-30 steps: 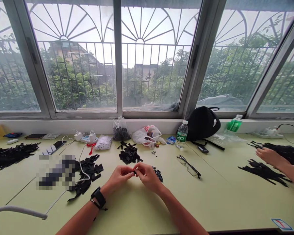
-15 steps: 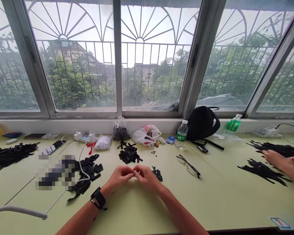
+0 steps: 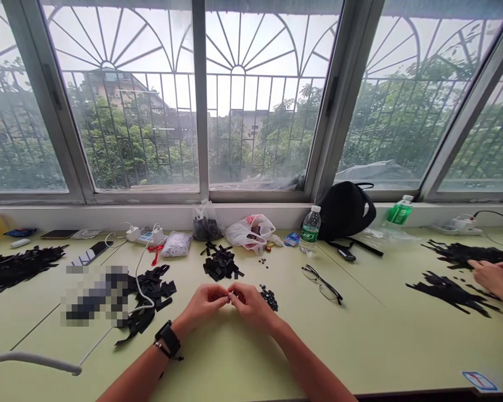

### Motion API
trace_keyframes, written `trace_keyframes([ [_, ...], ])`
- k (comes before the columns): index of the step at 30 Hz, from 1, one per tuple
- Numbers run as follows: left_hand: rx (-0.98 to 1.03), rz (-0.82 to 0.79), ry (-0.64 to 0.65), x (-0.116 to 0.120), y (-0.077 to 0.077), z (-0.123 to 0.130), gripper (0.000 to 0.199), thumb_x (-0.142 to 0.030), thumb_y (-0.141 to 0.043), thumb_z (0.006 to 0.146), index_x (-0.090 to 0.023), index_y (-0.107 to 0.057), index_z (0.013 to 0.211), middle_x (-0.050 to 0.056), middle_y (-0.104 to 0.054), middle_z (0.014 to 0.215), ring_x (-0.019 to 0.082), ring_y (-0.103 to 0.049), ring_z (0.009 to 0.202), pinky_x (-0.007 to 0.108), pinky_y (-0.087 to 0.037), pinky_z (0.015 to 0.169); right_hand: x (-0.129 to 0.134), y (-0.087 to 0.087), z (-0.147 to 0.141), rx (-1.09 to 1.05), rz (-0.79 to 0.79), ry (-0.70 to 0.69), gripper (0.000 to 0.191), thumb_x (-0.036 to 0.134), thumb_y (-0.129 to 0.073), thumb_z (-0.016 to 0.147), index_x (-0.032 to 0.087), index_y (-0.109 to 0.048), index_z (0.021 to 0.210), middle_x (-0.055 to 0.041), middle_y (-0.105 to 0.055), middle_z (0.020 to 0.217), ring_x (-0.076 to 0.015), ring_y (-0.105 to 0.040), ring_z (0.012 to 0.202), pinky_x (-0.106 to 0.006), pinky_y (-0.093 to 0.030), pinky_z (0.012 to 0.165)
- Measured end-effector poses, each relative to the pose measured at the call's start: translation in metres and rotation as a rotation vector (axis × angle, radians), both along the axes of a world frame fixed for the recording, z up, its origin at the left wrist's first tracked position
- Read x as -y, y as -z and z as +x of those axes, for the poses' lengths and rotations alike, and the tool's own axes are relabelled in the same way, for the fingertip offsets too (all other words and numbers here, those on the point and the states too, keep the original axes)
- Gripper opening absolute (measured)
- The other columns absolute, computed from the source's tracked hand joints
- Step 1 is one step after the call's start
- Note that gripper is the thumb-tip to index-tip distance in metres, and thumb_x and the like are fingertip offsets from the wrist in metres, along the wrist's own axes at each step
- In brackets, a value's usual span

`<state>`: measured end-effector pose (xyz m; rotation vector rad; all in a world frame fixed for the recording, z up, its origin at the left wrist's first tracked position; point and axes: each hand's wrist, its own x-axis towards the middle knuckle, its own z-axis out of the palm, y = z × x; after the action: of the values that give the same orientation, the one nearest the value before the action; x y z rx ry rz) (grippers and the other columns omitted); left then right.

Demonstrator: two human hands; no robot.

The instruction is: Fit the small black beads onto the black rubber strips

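Left hand (image 3: 205,305), right hand (image 3: 252,306) both pinching tiny item (image 3: 230,296), type unclear, above pale green tabletop (image 3: 235,363); small black parts (image 3: 269,297) just right; close, steady pinch advisable.

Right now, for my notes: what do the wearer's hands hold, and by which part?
Left hand and right hand pinch a tiny item between fingertips; too small to name, or to tell which part.

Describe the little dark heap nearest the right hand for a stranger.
On the green table, find the right hand. The small dark heap lies just past it, left of the glasses. Its bits are tiny and round, unlike the nearby black strips.
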<state>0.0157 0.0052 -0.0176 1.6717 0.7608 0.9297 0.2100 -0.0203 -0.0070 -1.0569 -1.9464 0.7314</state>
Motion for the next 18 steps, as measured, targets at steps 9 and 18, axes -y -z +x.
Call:
trace_keyframes([
  [9,-0.036,0.024,0.019,-0.0007,0.0008,-0.0033,0.035,-0.046,-0.075,0.085,-0.013,-0.080,0.095,0.010,-0.078,0.092,0.024,-0.068,0.083,0.031,-0.050,0.076,0.0008,0.0016,-0.0018,0.058,-0.022,0.043,0.018,0.023,-0.054,0.094,0.018,-0.072,0.092,0.0002,-0.064,0.072,-0.0124,-0.050,0.062,-0.023,-0.036,0.060],
  [18,-0.037,0.033,0.004,0.0005,-0.0014,-0.0026,0.035,-0.047,-0.075,0.084,-0.015,-0.081,0.095,0.010,-0.079,0.091,0.025,-0.070,0.085,0.032,-0.052,0.077,-0.0009,0.0022,-0.0010,0.047,-0.031,0.046,0.015,0.025,-0.056,0.093,0.017,-0.069,0.089,-0.0001,-0.064,0.073,-0.0123,-0.051,0.062,-0.023,-0.036,0.059],
])
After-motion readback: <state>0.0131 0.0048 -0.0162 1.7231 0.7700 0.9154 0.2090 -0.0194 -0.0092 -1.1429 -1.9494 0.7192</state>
